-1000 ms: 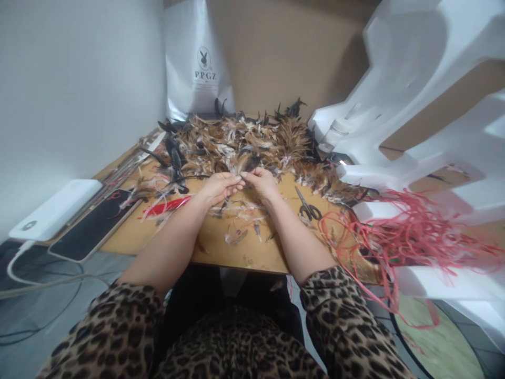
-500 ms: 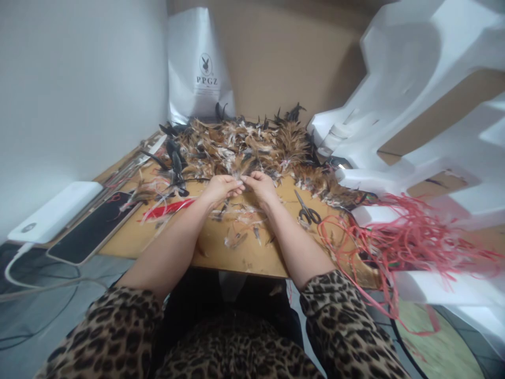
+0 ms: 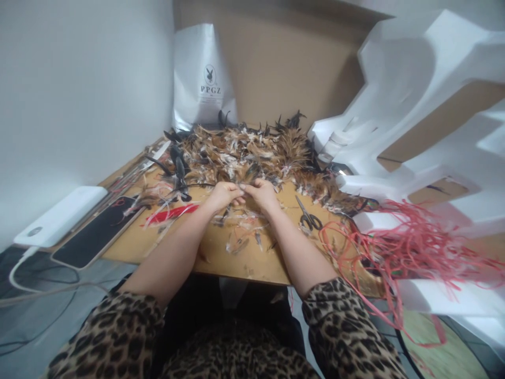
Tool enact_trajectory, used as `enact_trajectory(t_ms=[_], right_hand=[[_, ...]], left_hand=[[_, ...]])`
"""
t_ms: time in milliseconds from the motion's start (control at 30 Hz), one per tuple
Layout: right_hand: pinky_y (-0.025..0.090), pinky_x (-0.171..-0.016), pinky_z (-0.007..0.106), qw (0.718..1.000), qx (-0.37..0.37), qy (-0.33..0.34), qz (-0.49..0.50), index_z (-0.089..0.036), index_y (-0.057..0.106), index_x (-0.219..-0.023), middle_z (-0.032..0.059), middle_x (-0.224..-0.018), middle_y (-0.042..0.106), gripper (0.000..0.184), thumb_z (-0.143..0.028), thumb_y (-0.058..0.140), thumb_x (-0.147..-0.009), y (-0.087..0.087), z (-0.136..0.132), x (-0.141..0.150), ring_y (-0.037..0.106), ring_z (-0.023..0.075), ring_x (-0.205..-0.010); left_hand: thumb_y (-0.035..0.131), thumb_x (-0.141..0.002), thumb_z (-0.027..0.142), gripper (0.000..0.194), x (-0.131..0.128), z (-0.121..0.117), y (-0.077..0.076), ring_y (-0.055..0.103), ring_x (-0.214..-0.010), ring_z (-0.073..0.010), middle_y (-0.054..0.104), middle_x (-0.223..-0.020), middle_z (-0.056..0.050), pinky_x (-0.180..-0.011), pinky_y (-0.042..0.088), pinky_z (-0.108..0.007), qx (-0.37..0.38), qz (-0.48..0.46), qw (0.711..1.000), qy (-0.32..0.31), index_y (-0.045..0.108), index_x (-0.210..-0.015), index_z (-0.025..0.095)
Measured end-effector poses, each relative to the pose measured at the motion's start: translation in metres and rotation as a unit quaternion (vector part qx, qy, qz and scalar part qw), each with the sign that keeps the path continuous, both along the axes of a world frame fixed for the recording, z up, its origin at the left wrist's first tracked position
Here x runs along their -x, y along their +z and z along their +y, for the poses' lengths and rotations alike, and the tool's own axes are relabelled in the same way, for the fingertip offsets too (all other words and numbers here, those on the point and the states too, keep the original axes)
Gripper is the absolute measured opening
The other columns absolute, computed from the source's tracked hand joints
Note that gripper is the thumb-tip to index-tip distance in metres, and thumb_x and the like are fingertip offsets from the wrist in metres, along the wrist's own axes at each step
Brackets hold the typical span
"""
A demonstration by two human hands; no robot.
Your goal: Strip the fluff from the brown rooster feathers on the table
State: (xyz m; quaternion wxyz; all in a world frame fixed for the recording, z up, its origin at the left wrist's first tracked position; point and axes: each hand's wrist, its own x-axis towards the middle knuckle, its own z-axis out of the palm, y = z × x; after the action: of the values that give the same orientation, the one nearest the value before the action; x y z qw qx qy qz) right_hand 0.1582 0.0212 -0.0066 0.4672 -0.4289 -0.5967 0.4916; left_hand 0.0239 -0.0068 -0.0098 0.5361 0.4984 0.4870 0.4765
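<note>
Table (image 3: 236,266): worn tan surface, straight near edge. Feather pile (image 3: 244,150) runs along the far edge: fluffy, brown, curved plumes mixed with pale down. Glossy black feathers (image 3: 179,163) at its left end, long and narrow. Scissors (image 3: 309,217): dark loop handles, blades aimed at the far edge, lying right of the right forearm. Pink ribbons (image 3: 422,247): thin, flat, tangled, spilling past the right edge. Red strands (image 3: 169,213) in a flat bundle left of the hands. Wispy scraps (image 3: 240,239) between the forearms, toward the near edge. Phone (image 3: 94,231): flat dark slab, near-left corner; smooth white box (image 3: 61,216) with rounded corners beside it. Shiny silver-white bag (image 3: 201,79) upright at the far-left corner, angular white foam (image 3: 394,68) along the right.

Pose: both arms reach forward over the near edge, converging mid-table. Left hand (image 3: 224,197) and right hand (image 3: 262,195) meet fingertip to fingertip, thumbs against curled fingers, both pinching a small feather tuft (image 3: 240,175) just in front of the pile. Its outline blends into the plumes behind.
</note>
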Motion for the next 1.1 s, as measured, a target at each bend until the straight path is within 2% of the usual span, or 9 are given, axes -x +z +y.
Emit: enact_trajectory(t_ms=[333,467,667,733,800,867,933,1033,1100], right_hand=[[0.039,-0.055,0.024,0.996,0.004,-0.038,0.083,-0.015,0.059,-0.059,-0.0025,-0.056,0.058,0.026,-0.037,0.071,-0.053,0.003,-0.004,0.006,0.046,0.0083,-0.052],[0.039,-0.054,0.024,0.995,0.006,-0.019,0.096,-0.014,0.059,-0.060,-0.0018,-0.056,0.058,0.029,-0.040,0.071,-0.053,0.002,-0.005,0.008,0.047,0.0089,-0.051],[0.040,-0.058,0.023,0.997,0.004,-0.035,0.062,-0.015,0.059,-0.062,-0.0028,-0.057,0.058,0.028,-0.040,0.070,-0.055,0.001,0.002,0.002,0.047,0.0082,-0.055],[0.042,-0.060,0.023,0.999,-0.011,-0.038,0.033,-0.015,0.063,-0.072,-0.0020,-0.062,0.060,0.028,-0.039,0.067,-0.059,0.001,0.008,-0.006,0.049,0.0086,-0.056],[0.043,-0.065,0.025,0.996,-0.050,-0.048,-0.048,-0.015,0.065,-0.084,0.0004,-0.071,0.064,0.030,-0.037,0.064,-0.063,0.000,0.014,-0.017,0.052,0.0100,-0.061],[0.044,-0.072,0.027,0.972,-0.112,-0.058,-0.198,-0.016,0.067,-0.086,0.0035,-0.081,0.066,0.026,-0.031,0.062,-0.066,0.000,0.017,-0.028,0.056,0.0131,-0.071],[0.043,-0.077,0.029,0.922,-0.158,-0.053,-0.349,-0.018,0.068,-0.087,0.0059,-0.090,0.067,0.023,-0.026,0.061,-0.066,0.001,0.018,-0.035,0.058,0.0170,-0.081],[0.042,-0.078,0.031,0.848,-0.159,-0.028,-0.504,-0.021,0.070,-0.081,0.0078,-0.093,0.067,0.018,-0.023,0.058,-0.068,0.003,0.015,-0.038,0.059,0.0210,-0.087],[0.041,-0.076,0.031,0.820,-0.143,-0.021,-0.555,-0.020,0.070,-0.076,0.0096,-0.088,0.068,0.016,-0.022,0.055,-0.071,0.004,0.014,-0.037,0.060,0.0222,-0.085]], left_hand=[[0.064,-0.068,0.022,0.013,-0.001,0.006,-0.008,0.056,-0.047,-0.0084,0.064,-0.056,-0.004,-0.050,0.044,-0.020,-0.053,0.001,0.998,0.013,0.066,-0.063,0.010],[0.062,-0.068,0.020,0.012,0.000,0.006,-0.008,0.054,-0.046,-0.0080,0.062,-0.054,-0.003,-0.049,0.043,-0.020,-0.061,0.012,0.998,0.023,0.066,-0.062,0.010],[0.067,-0.066,0.025,0.016,0.003,0.006,-0.007,0.052,-0.045,-0.0064,0.061,-0.053,-0.003,-0.048,0.041,-0.018,-0.039,-0.014,0.999,0.033,0.066,-0.062,0.010],[0.069,-0.065,0.028,0.019,0.006,0.007,-0.007,0.052,-0.045,-0.0056,0.061,-0.054,-0.003,-0.047,0.040,-0.017,-0.025,-0.054,0.997,0.046,0.066,-0.063,0.009],[0.071,-0.064,0.029,0.020,0.009,0.010,-0.008,0.053,-0.047,-0.0047,0.063,-0.057,-0.004,-0.047,0.041,-0.015,-0.010,-0.101,0.993,0.063,0.066,-0.065,0.009],[0.072,-0.064,0.026,0.018,0.012,0.012,-0.008,0.054,-0.049,-0.0040,0.065,-0.063,-0.005,-0.047,0.041,-0.014,0.001,-0.141,0.987,0.078,0.066,-0.067,0.009],[0.072,-0.064,0.024,0.017,0.014,0.013,-0.008,0.054,-0.050,-0.0036,0.066,-0.066,-0.005,-0.047,0.041,-0.013,0.012,-0.166,0.982,0.087,0.065,-0.068,0.009],[0.072,-0.064,0.022,0.016,0.014,0.013,-0.006,0.054,-0.049,-0.0033,0.065,-0.066,-0.005,-0.046,0.041,-0.013,0.024,-0.180,0.979,0.093,0.065,-0.069,0.008],[0.072,-0.065,0.020,0.015,0.014,0.012,-0.005,0.054,-0.049,-0.0033,0.065,-0.065,-0.005,-0.045,0.041,-0.012,0.029,-0.188,0.977,0.095,0.064,-0.069,0.008]])
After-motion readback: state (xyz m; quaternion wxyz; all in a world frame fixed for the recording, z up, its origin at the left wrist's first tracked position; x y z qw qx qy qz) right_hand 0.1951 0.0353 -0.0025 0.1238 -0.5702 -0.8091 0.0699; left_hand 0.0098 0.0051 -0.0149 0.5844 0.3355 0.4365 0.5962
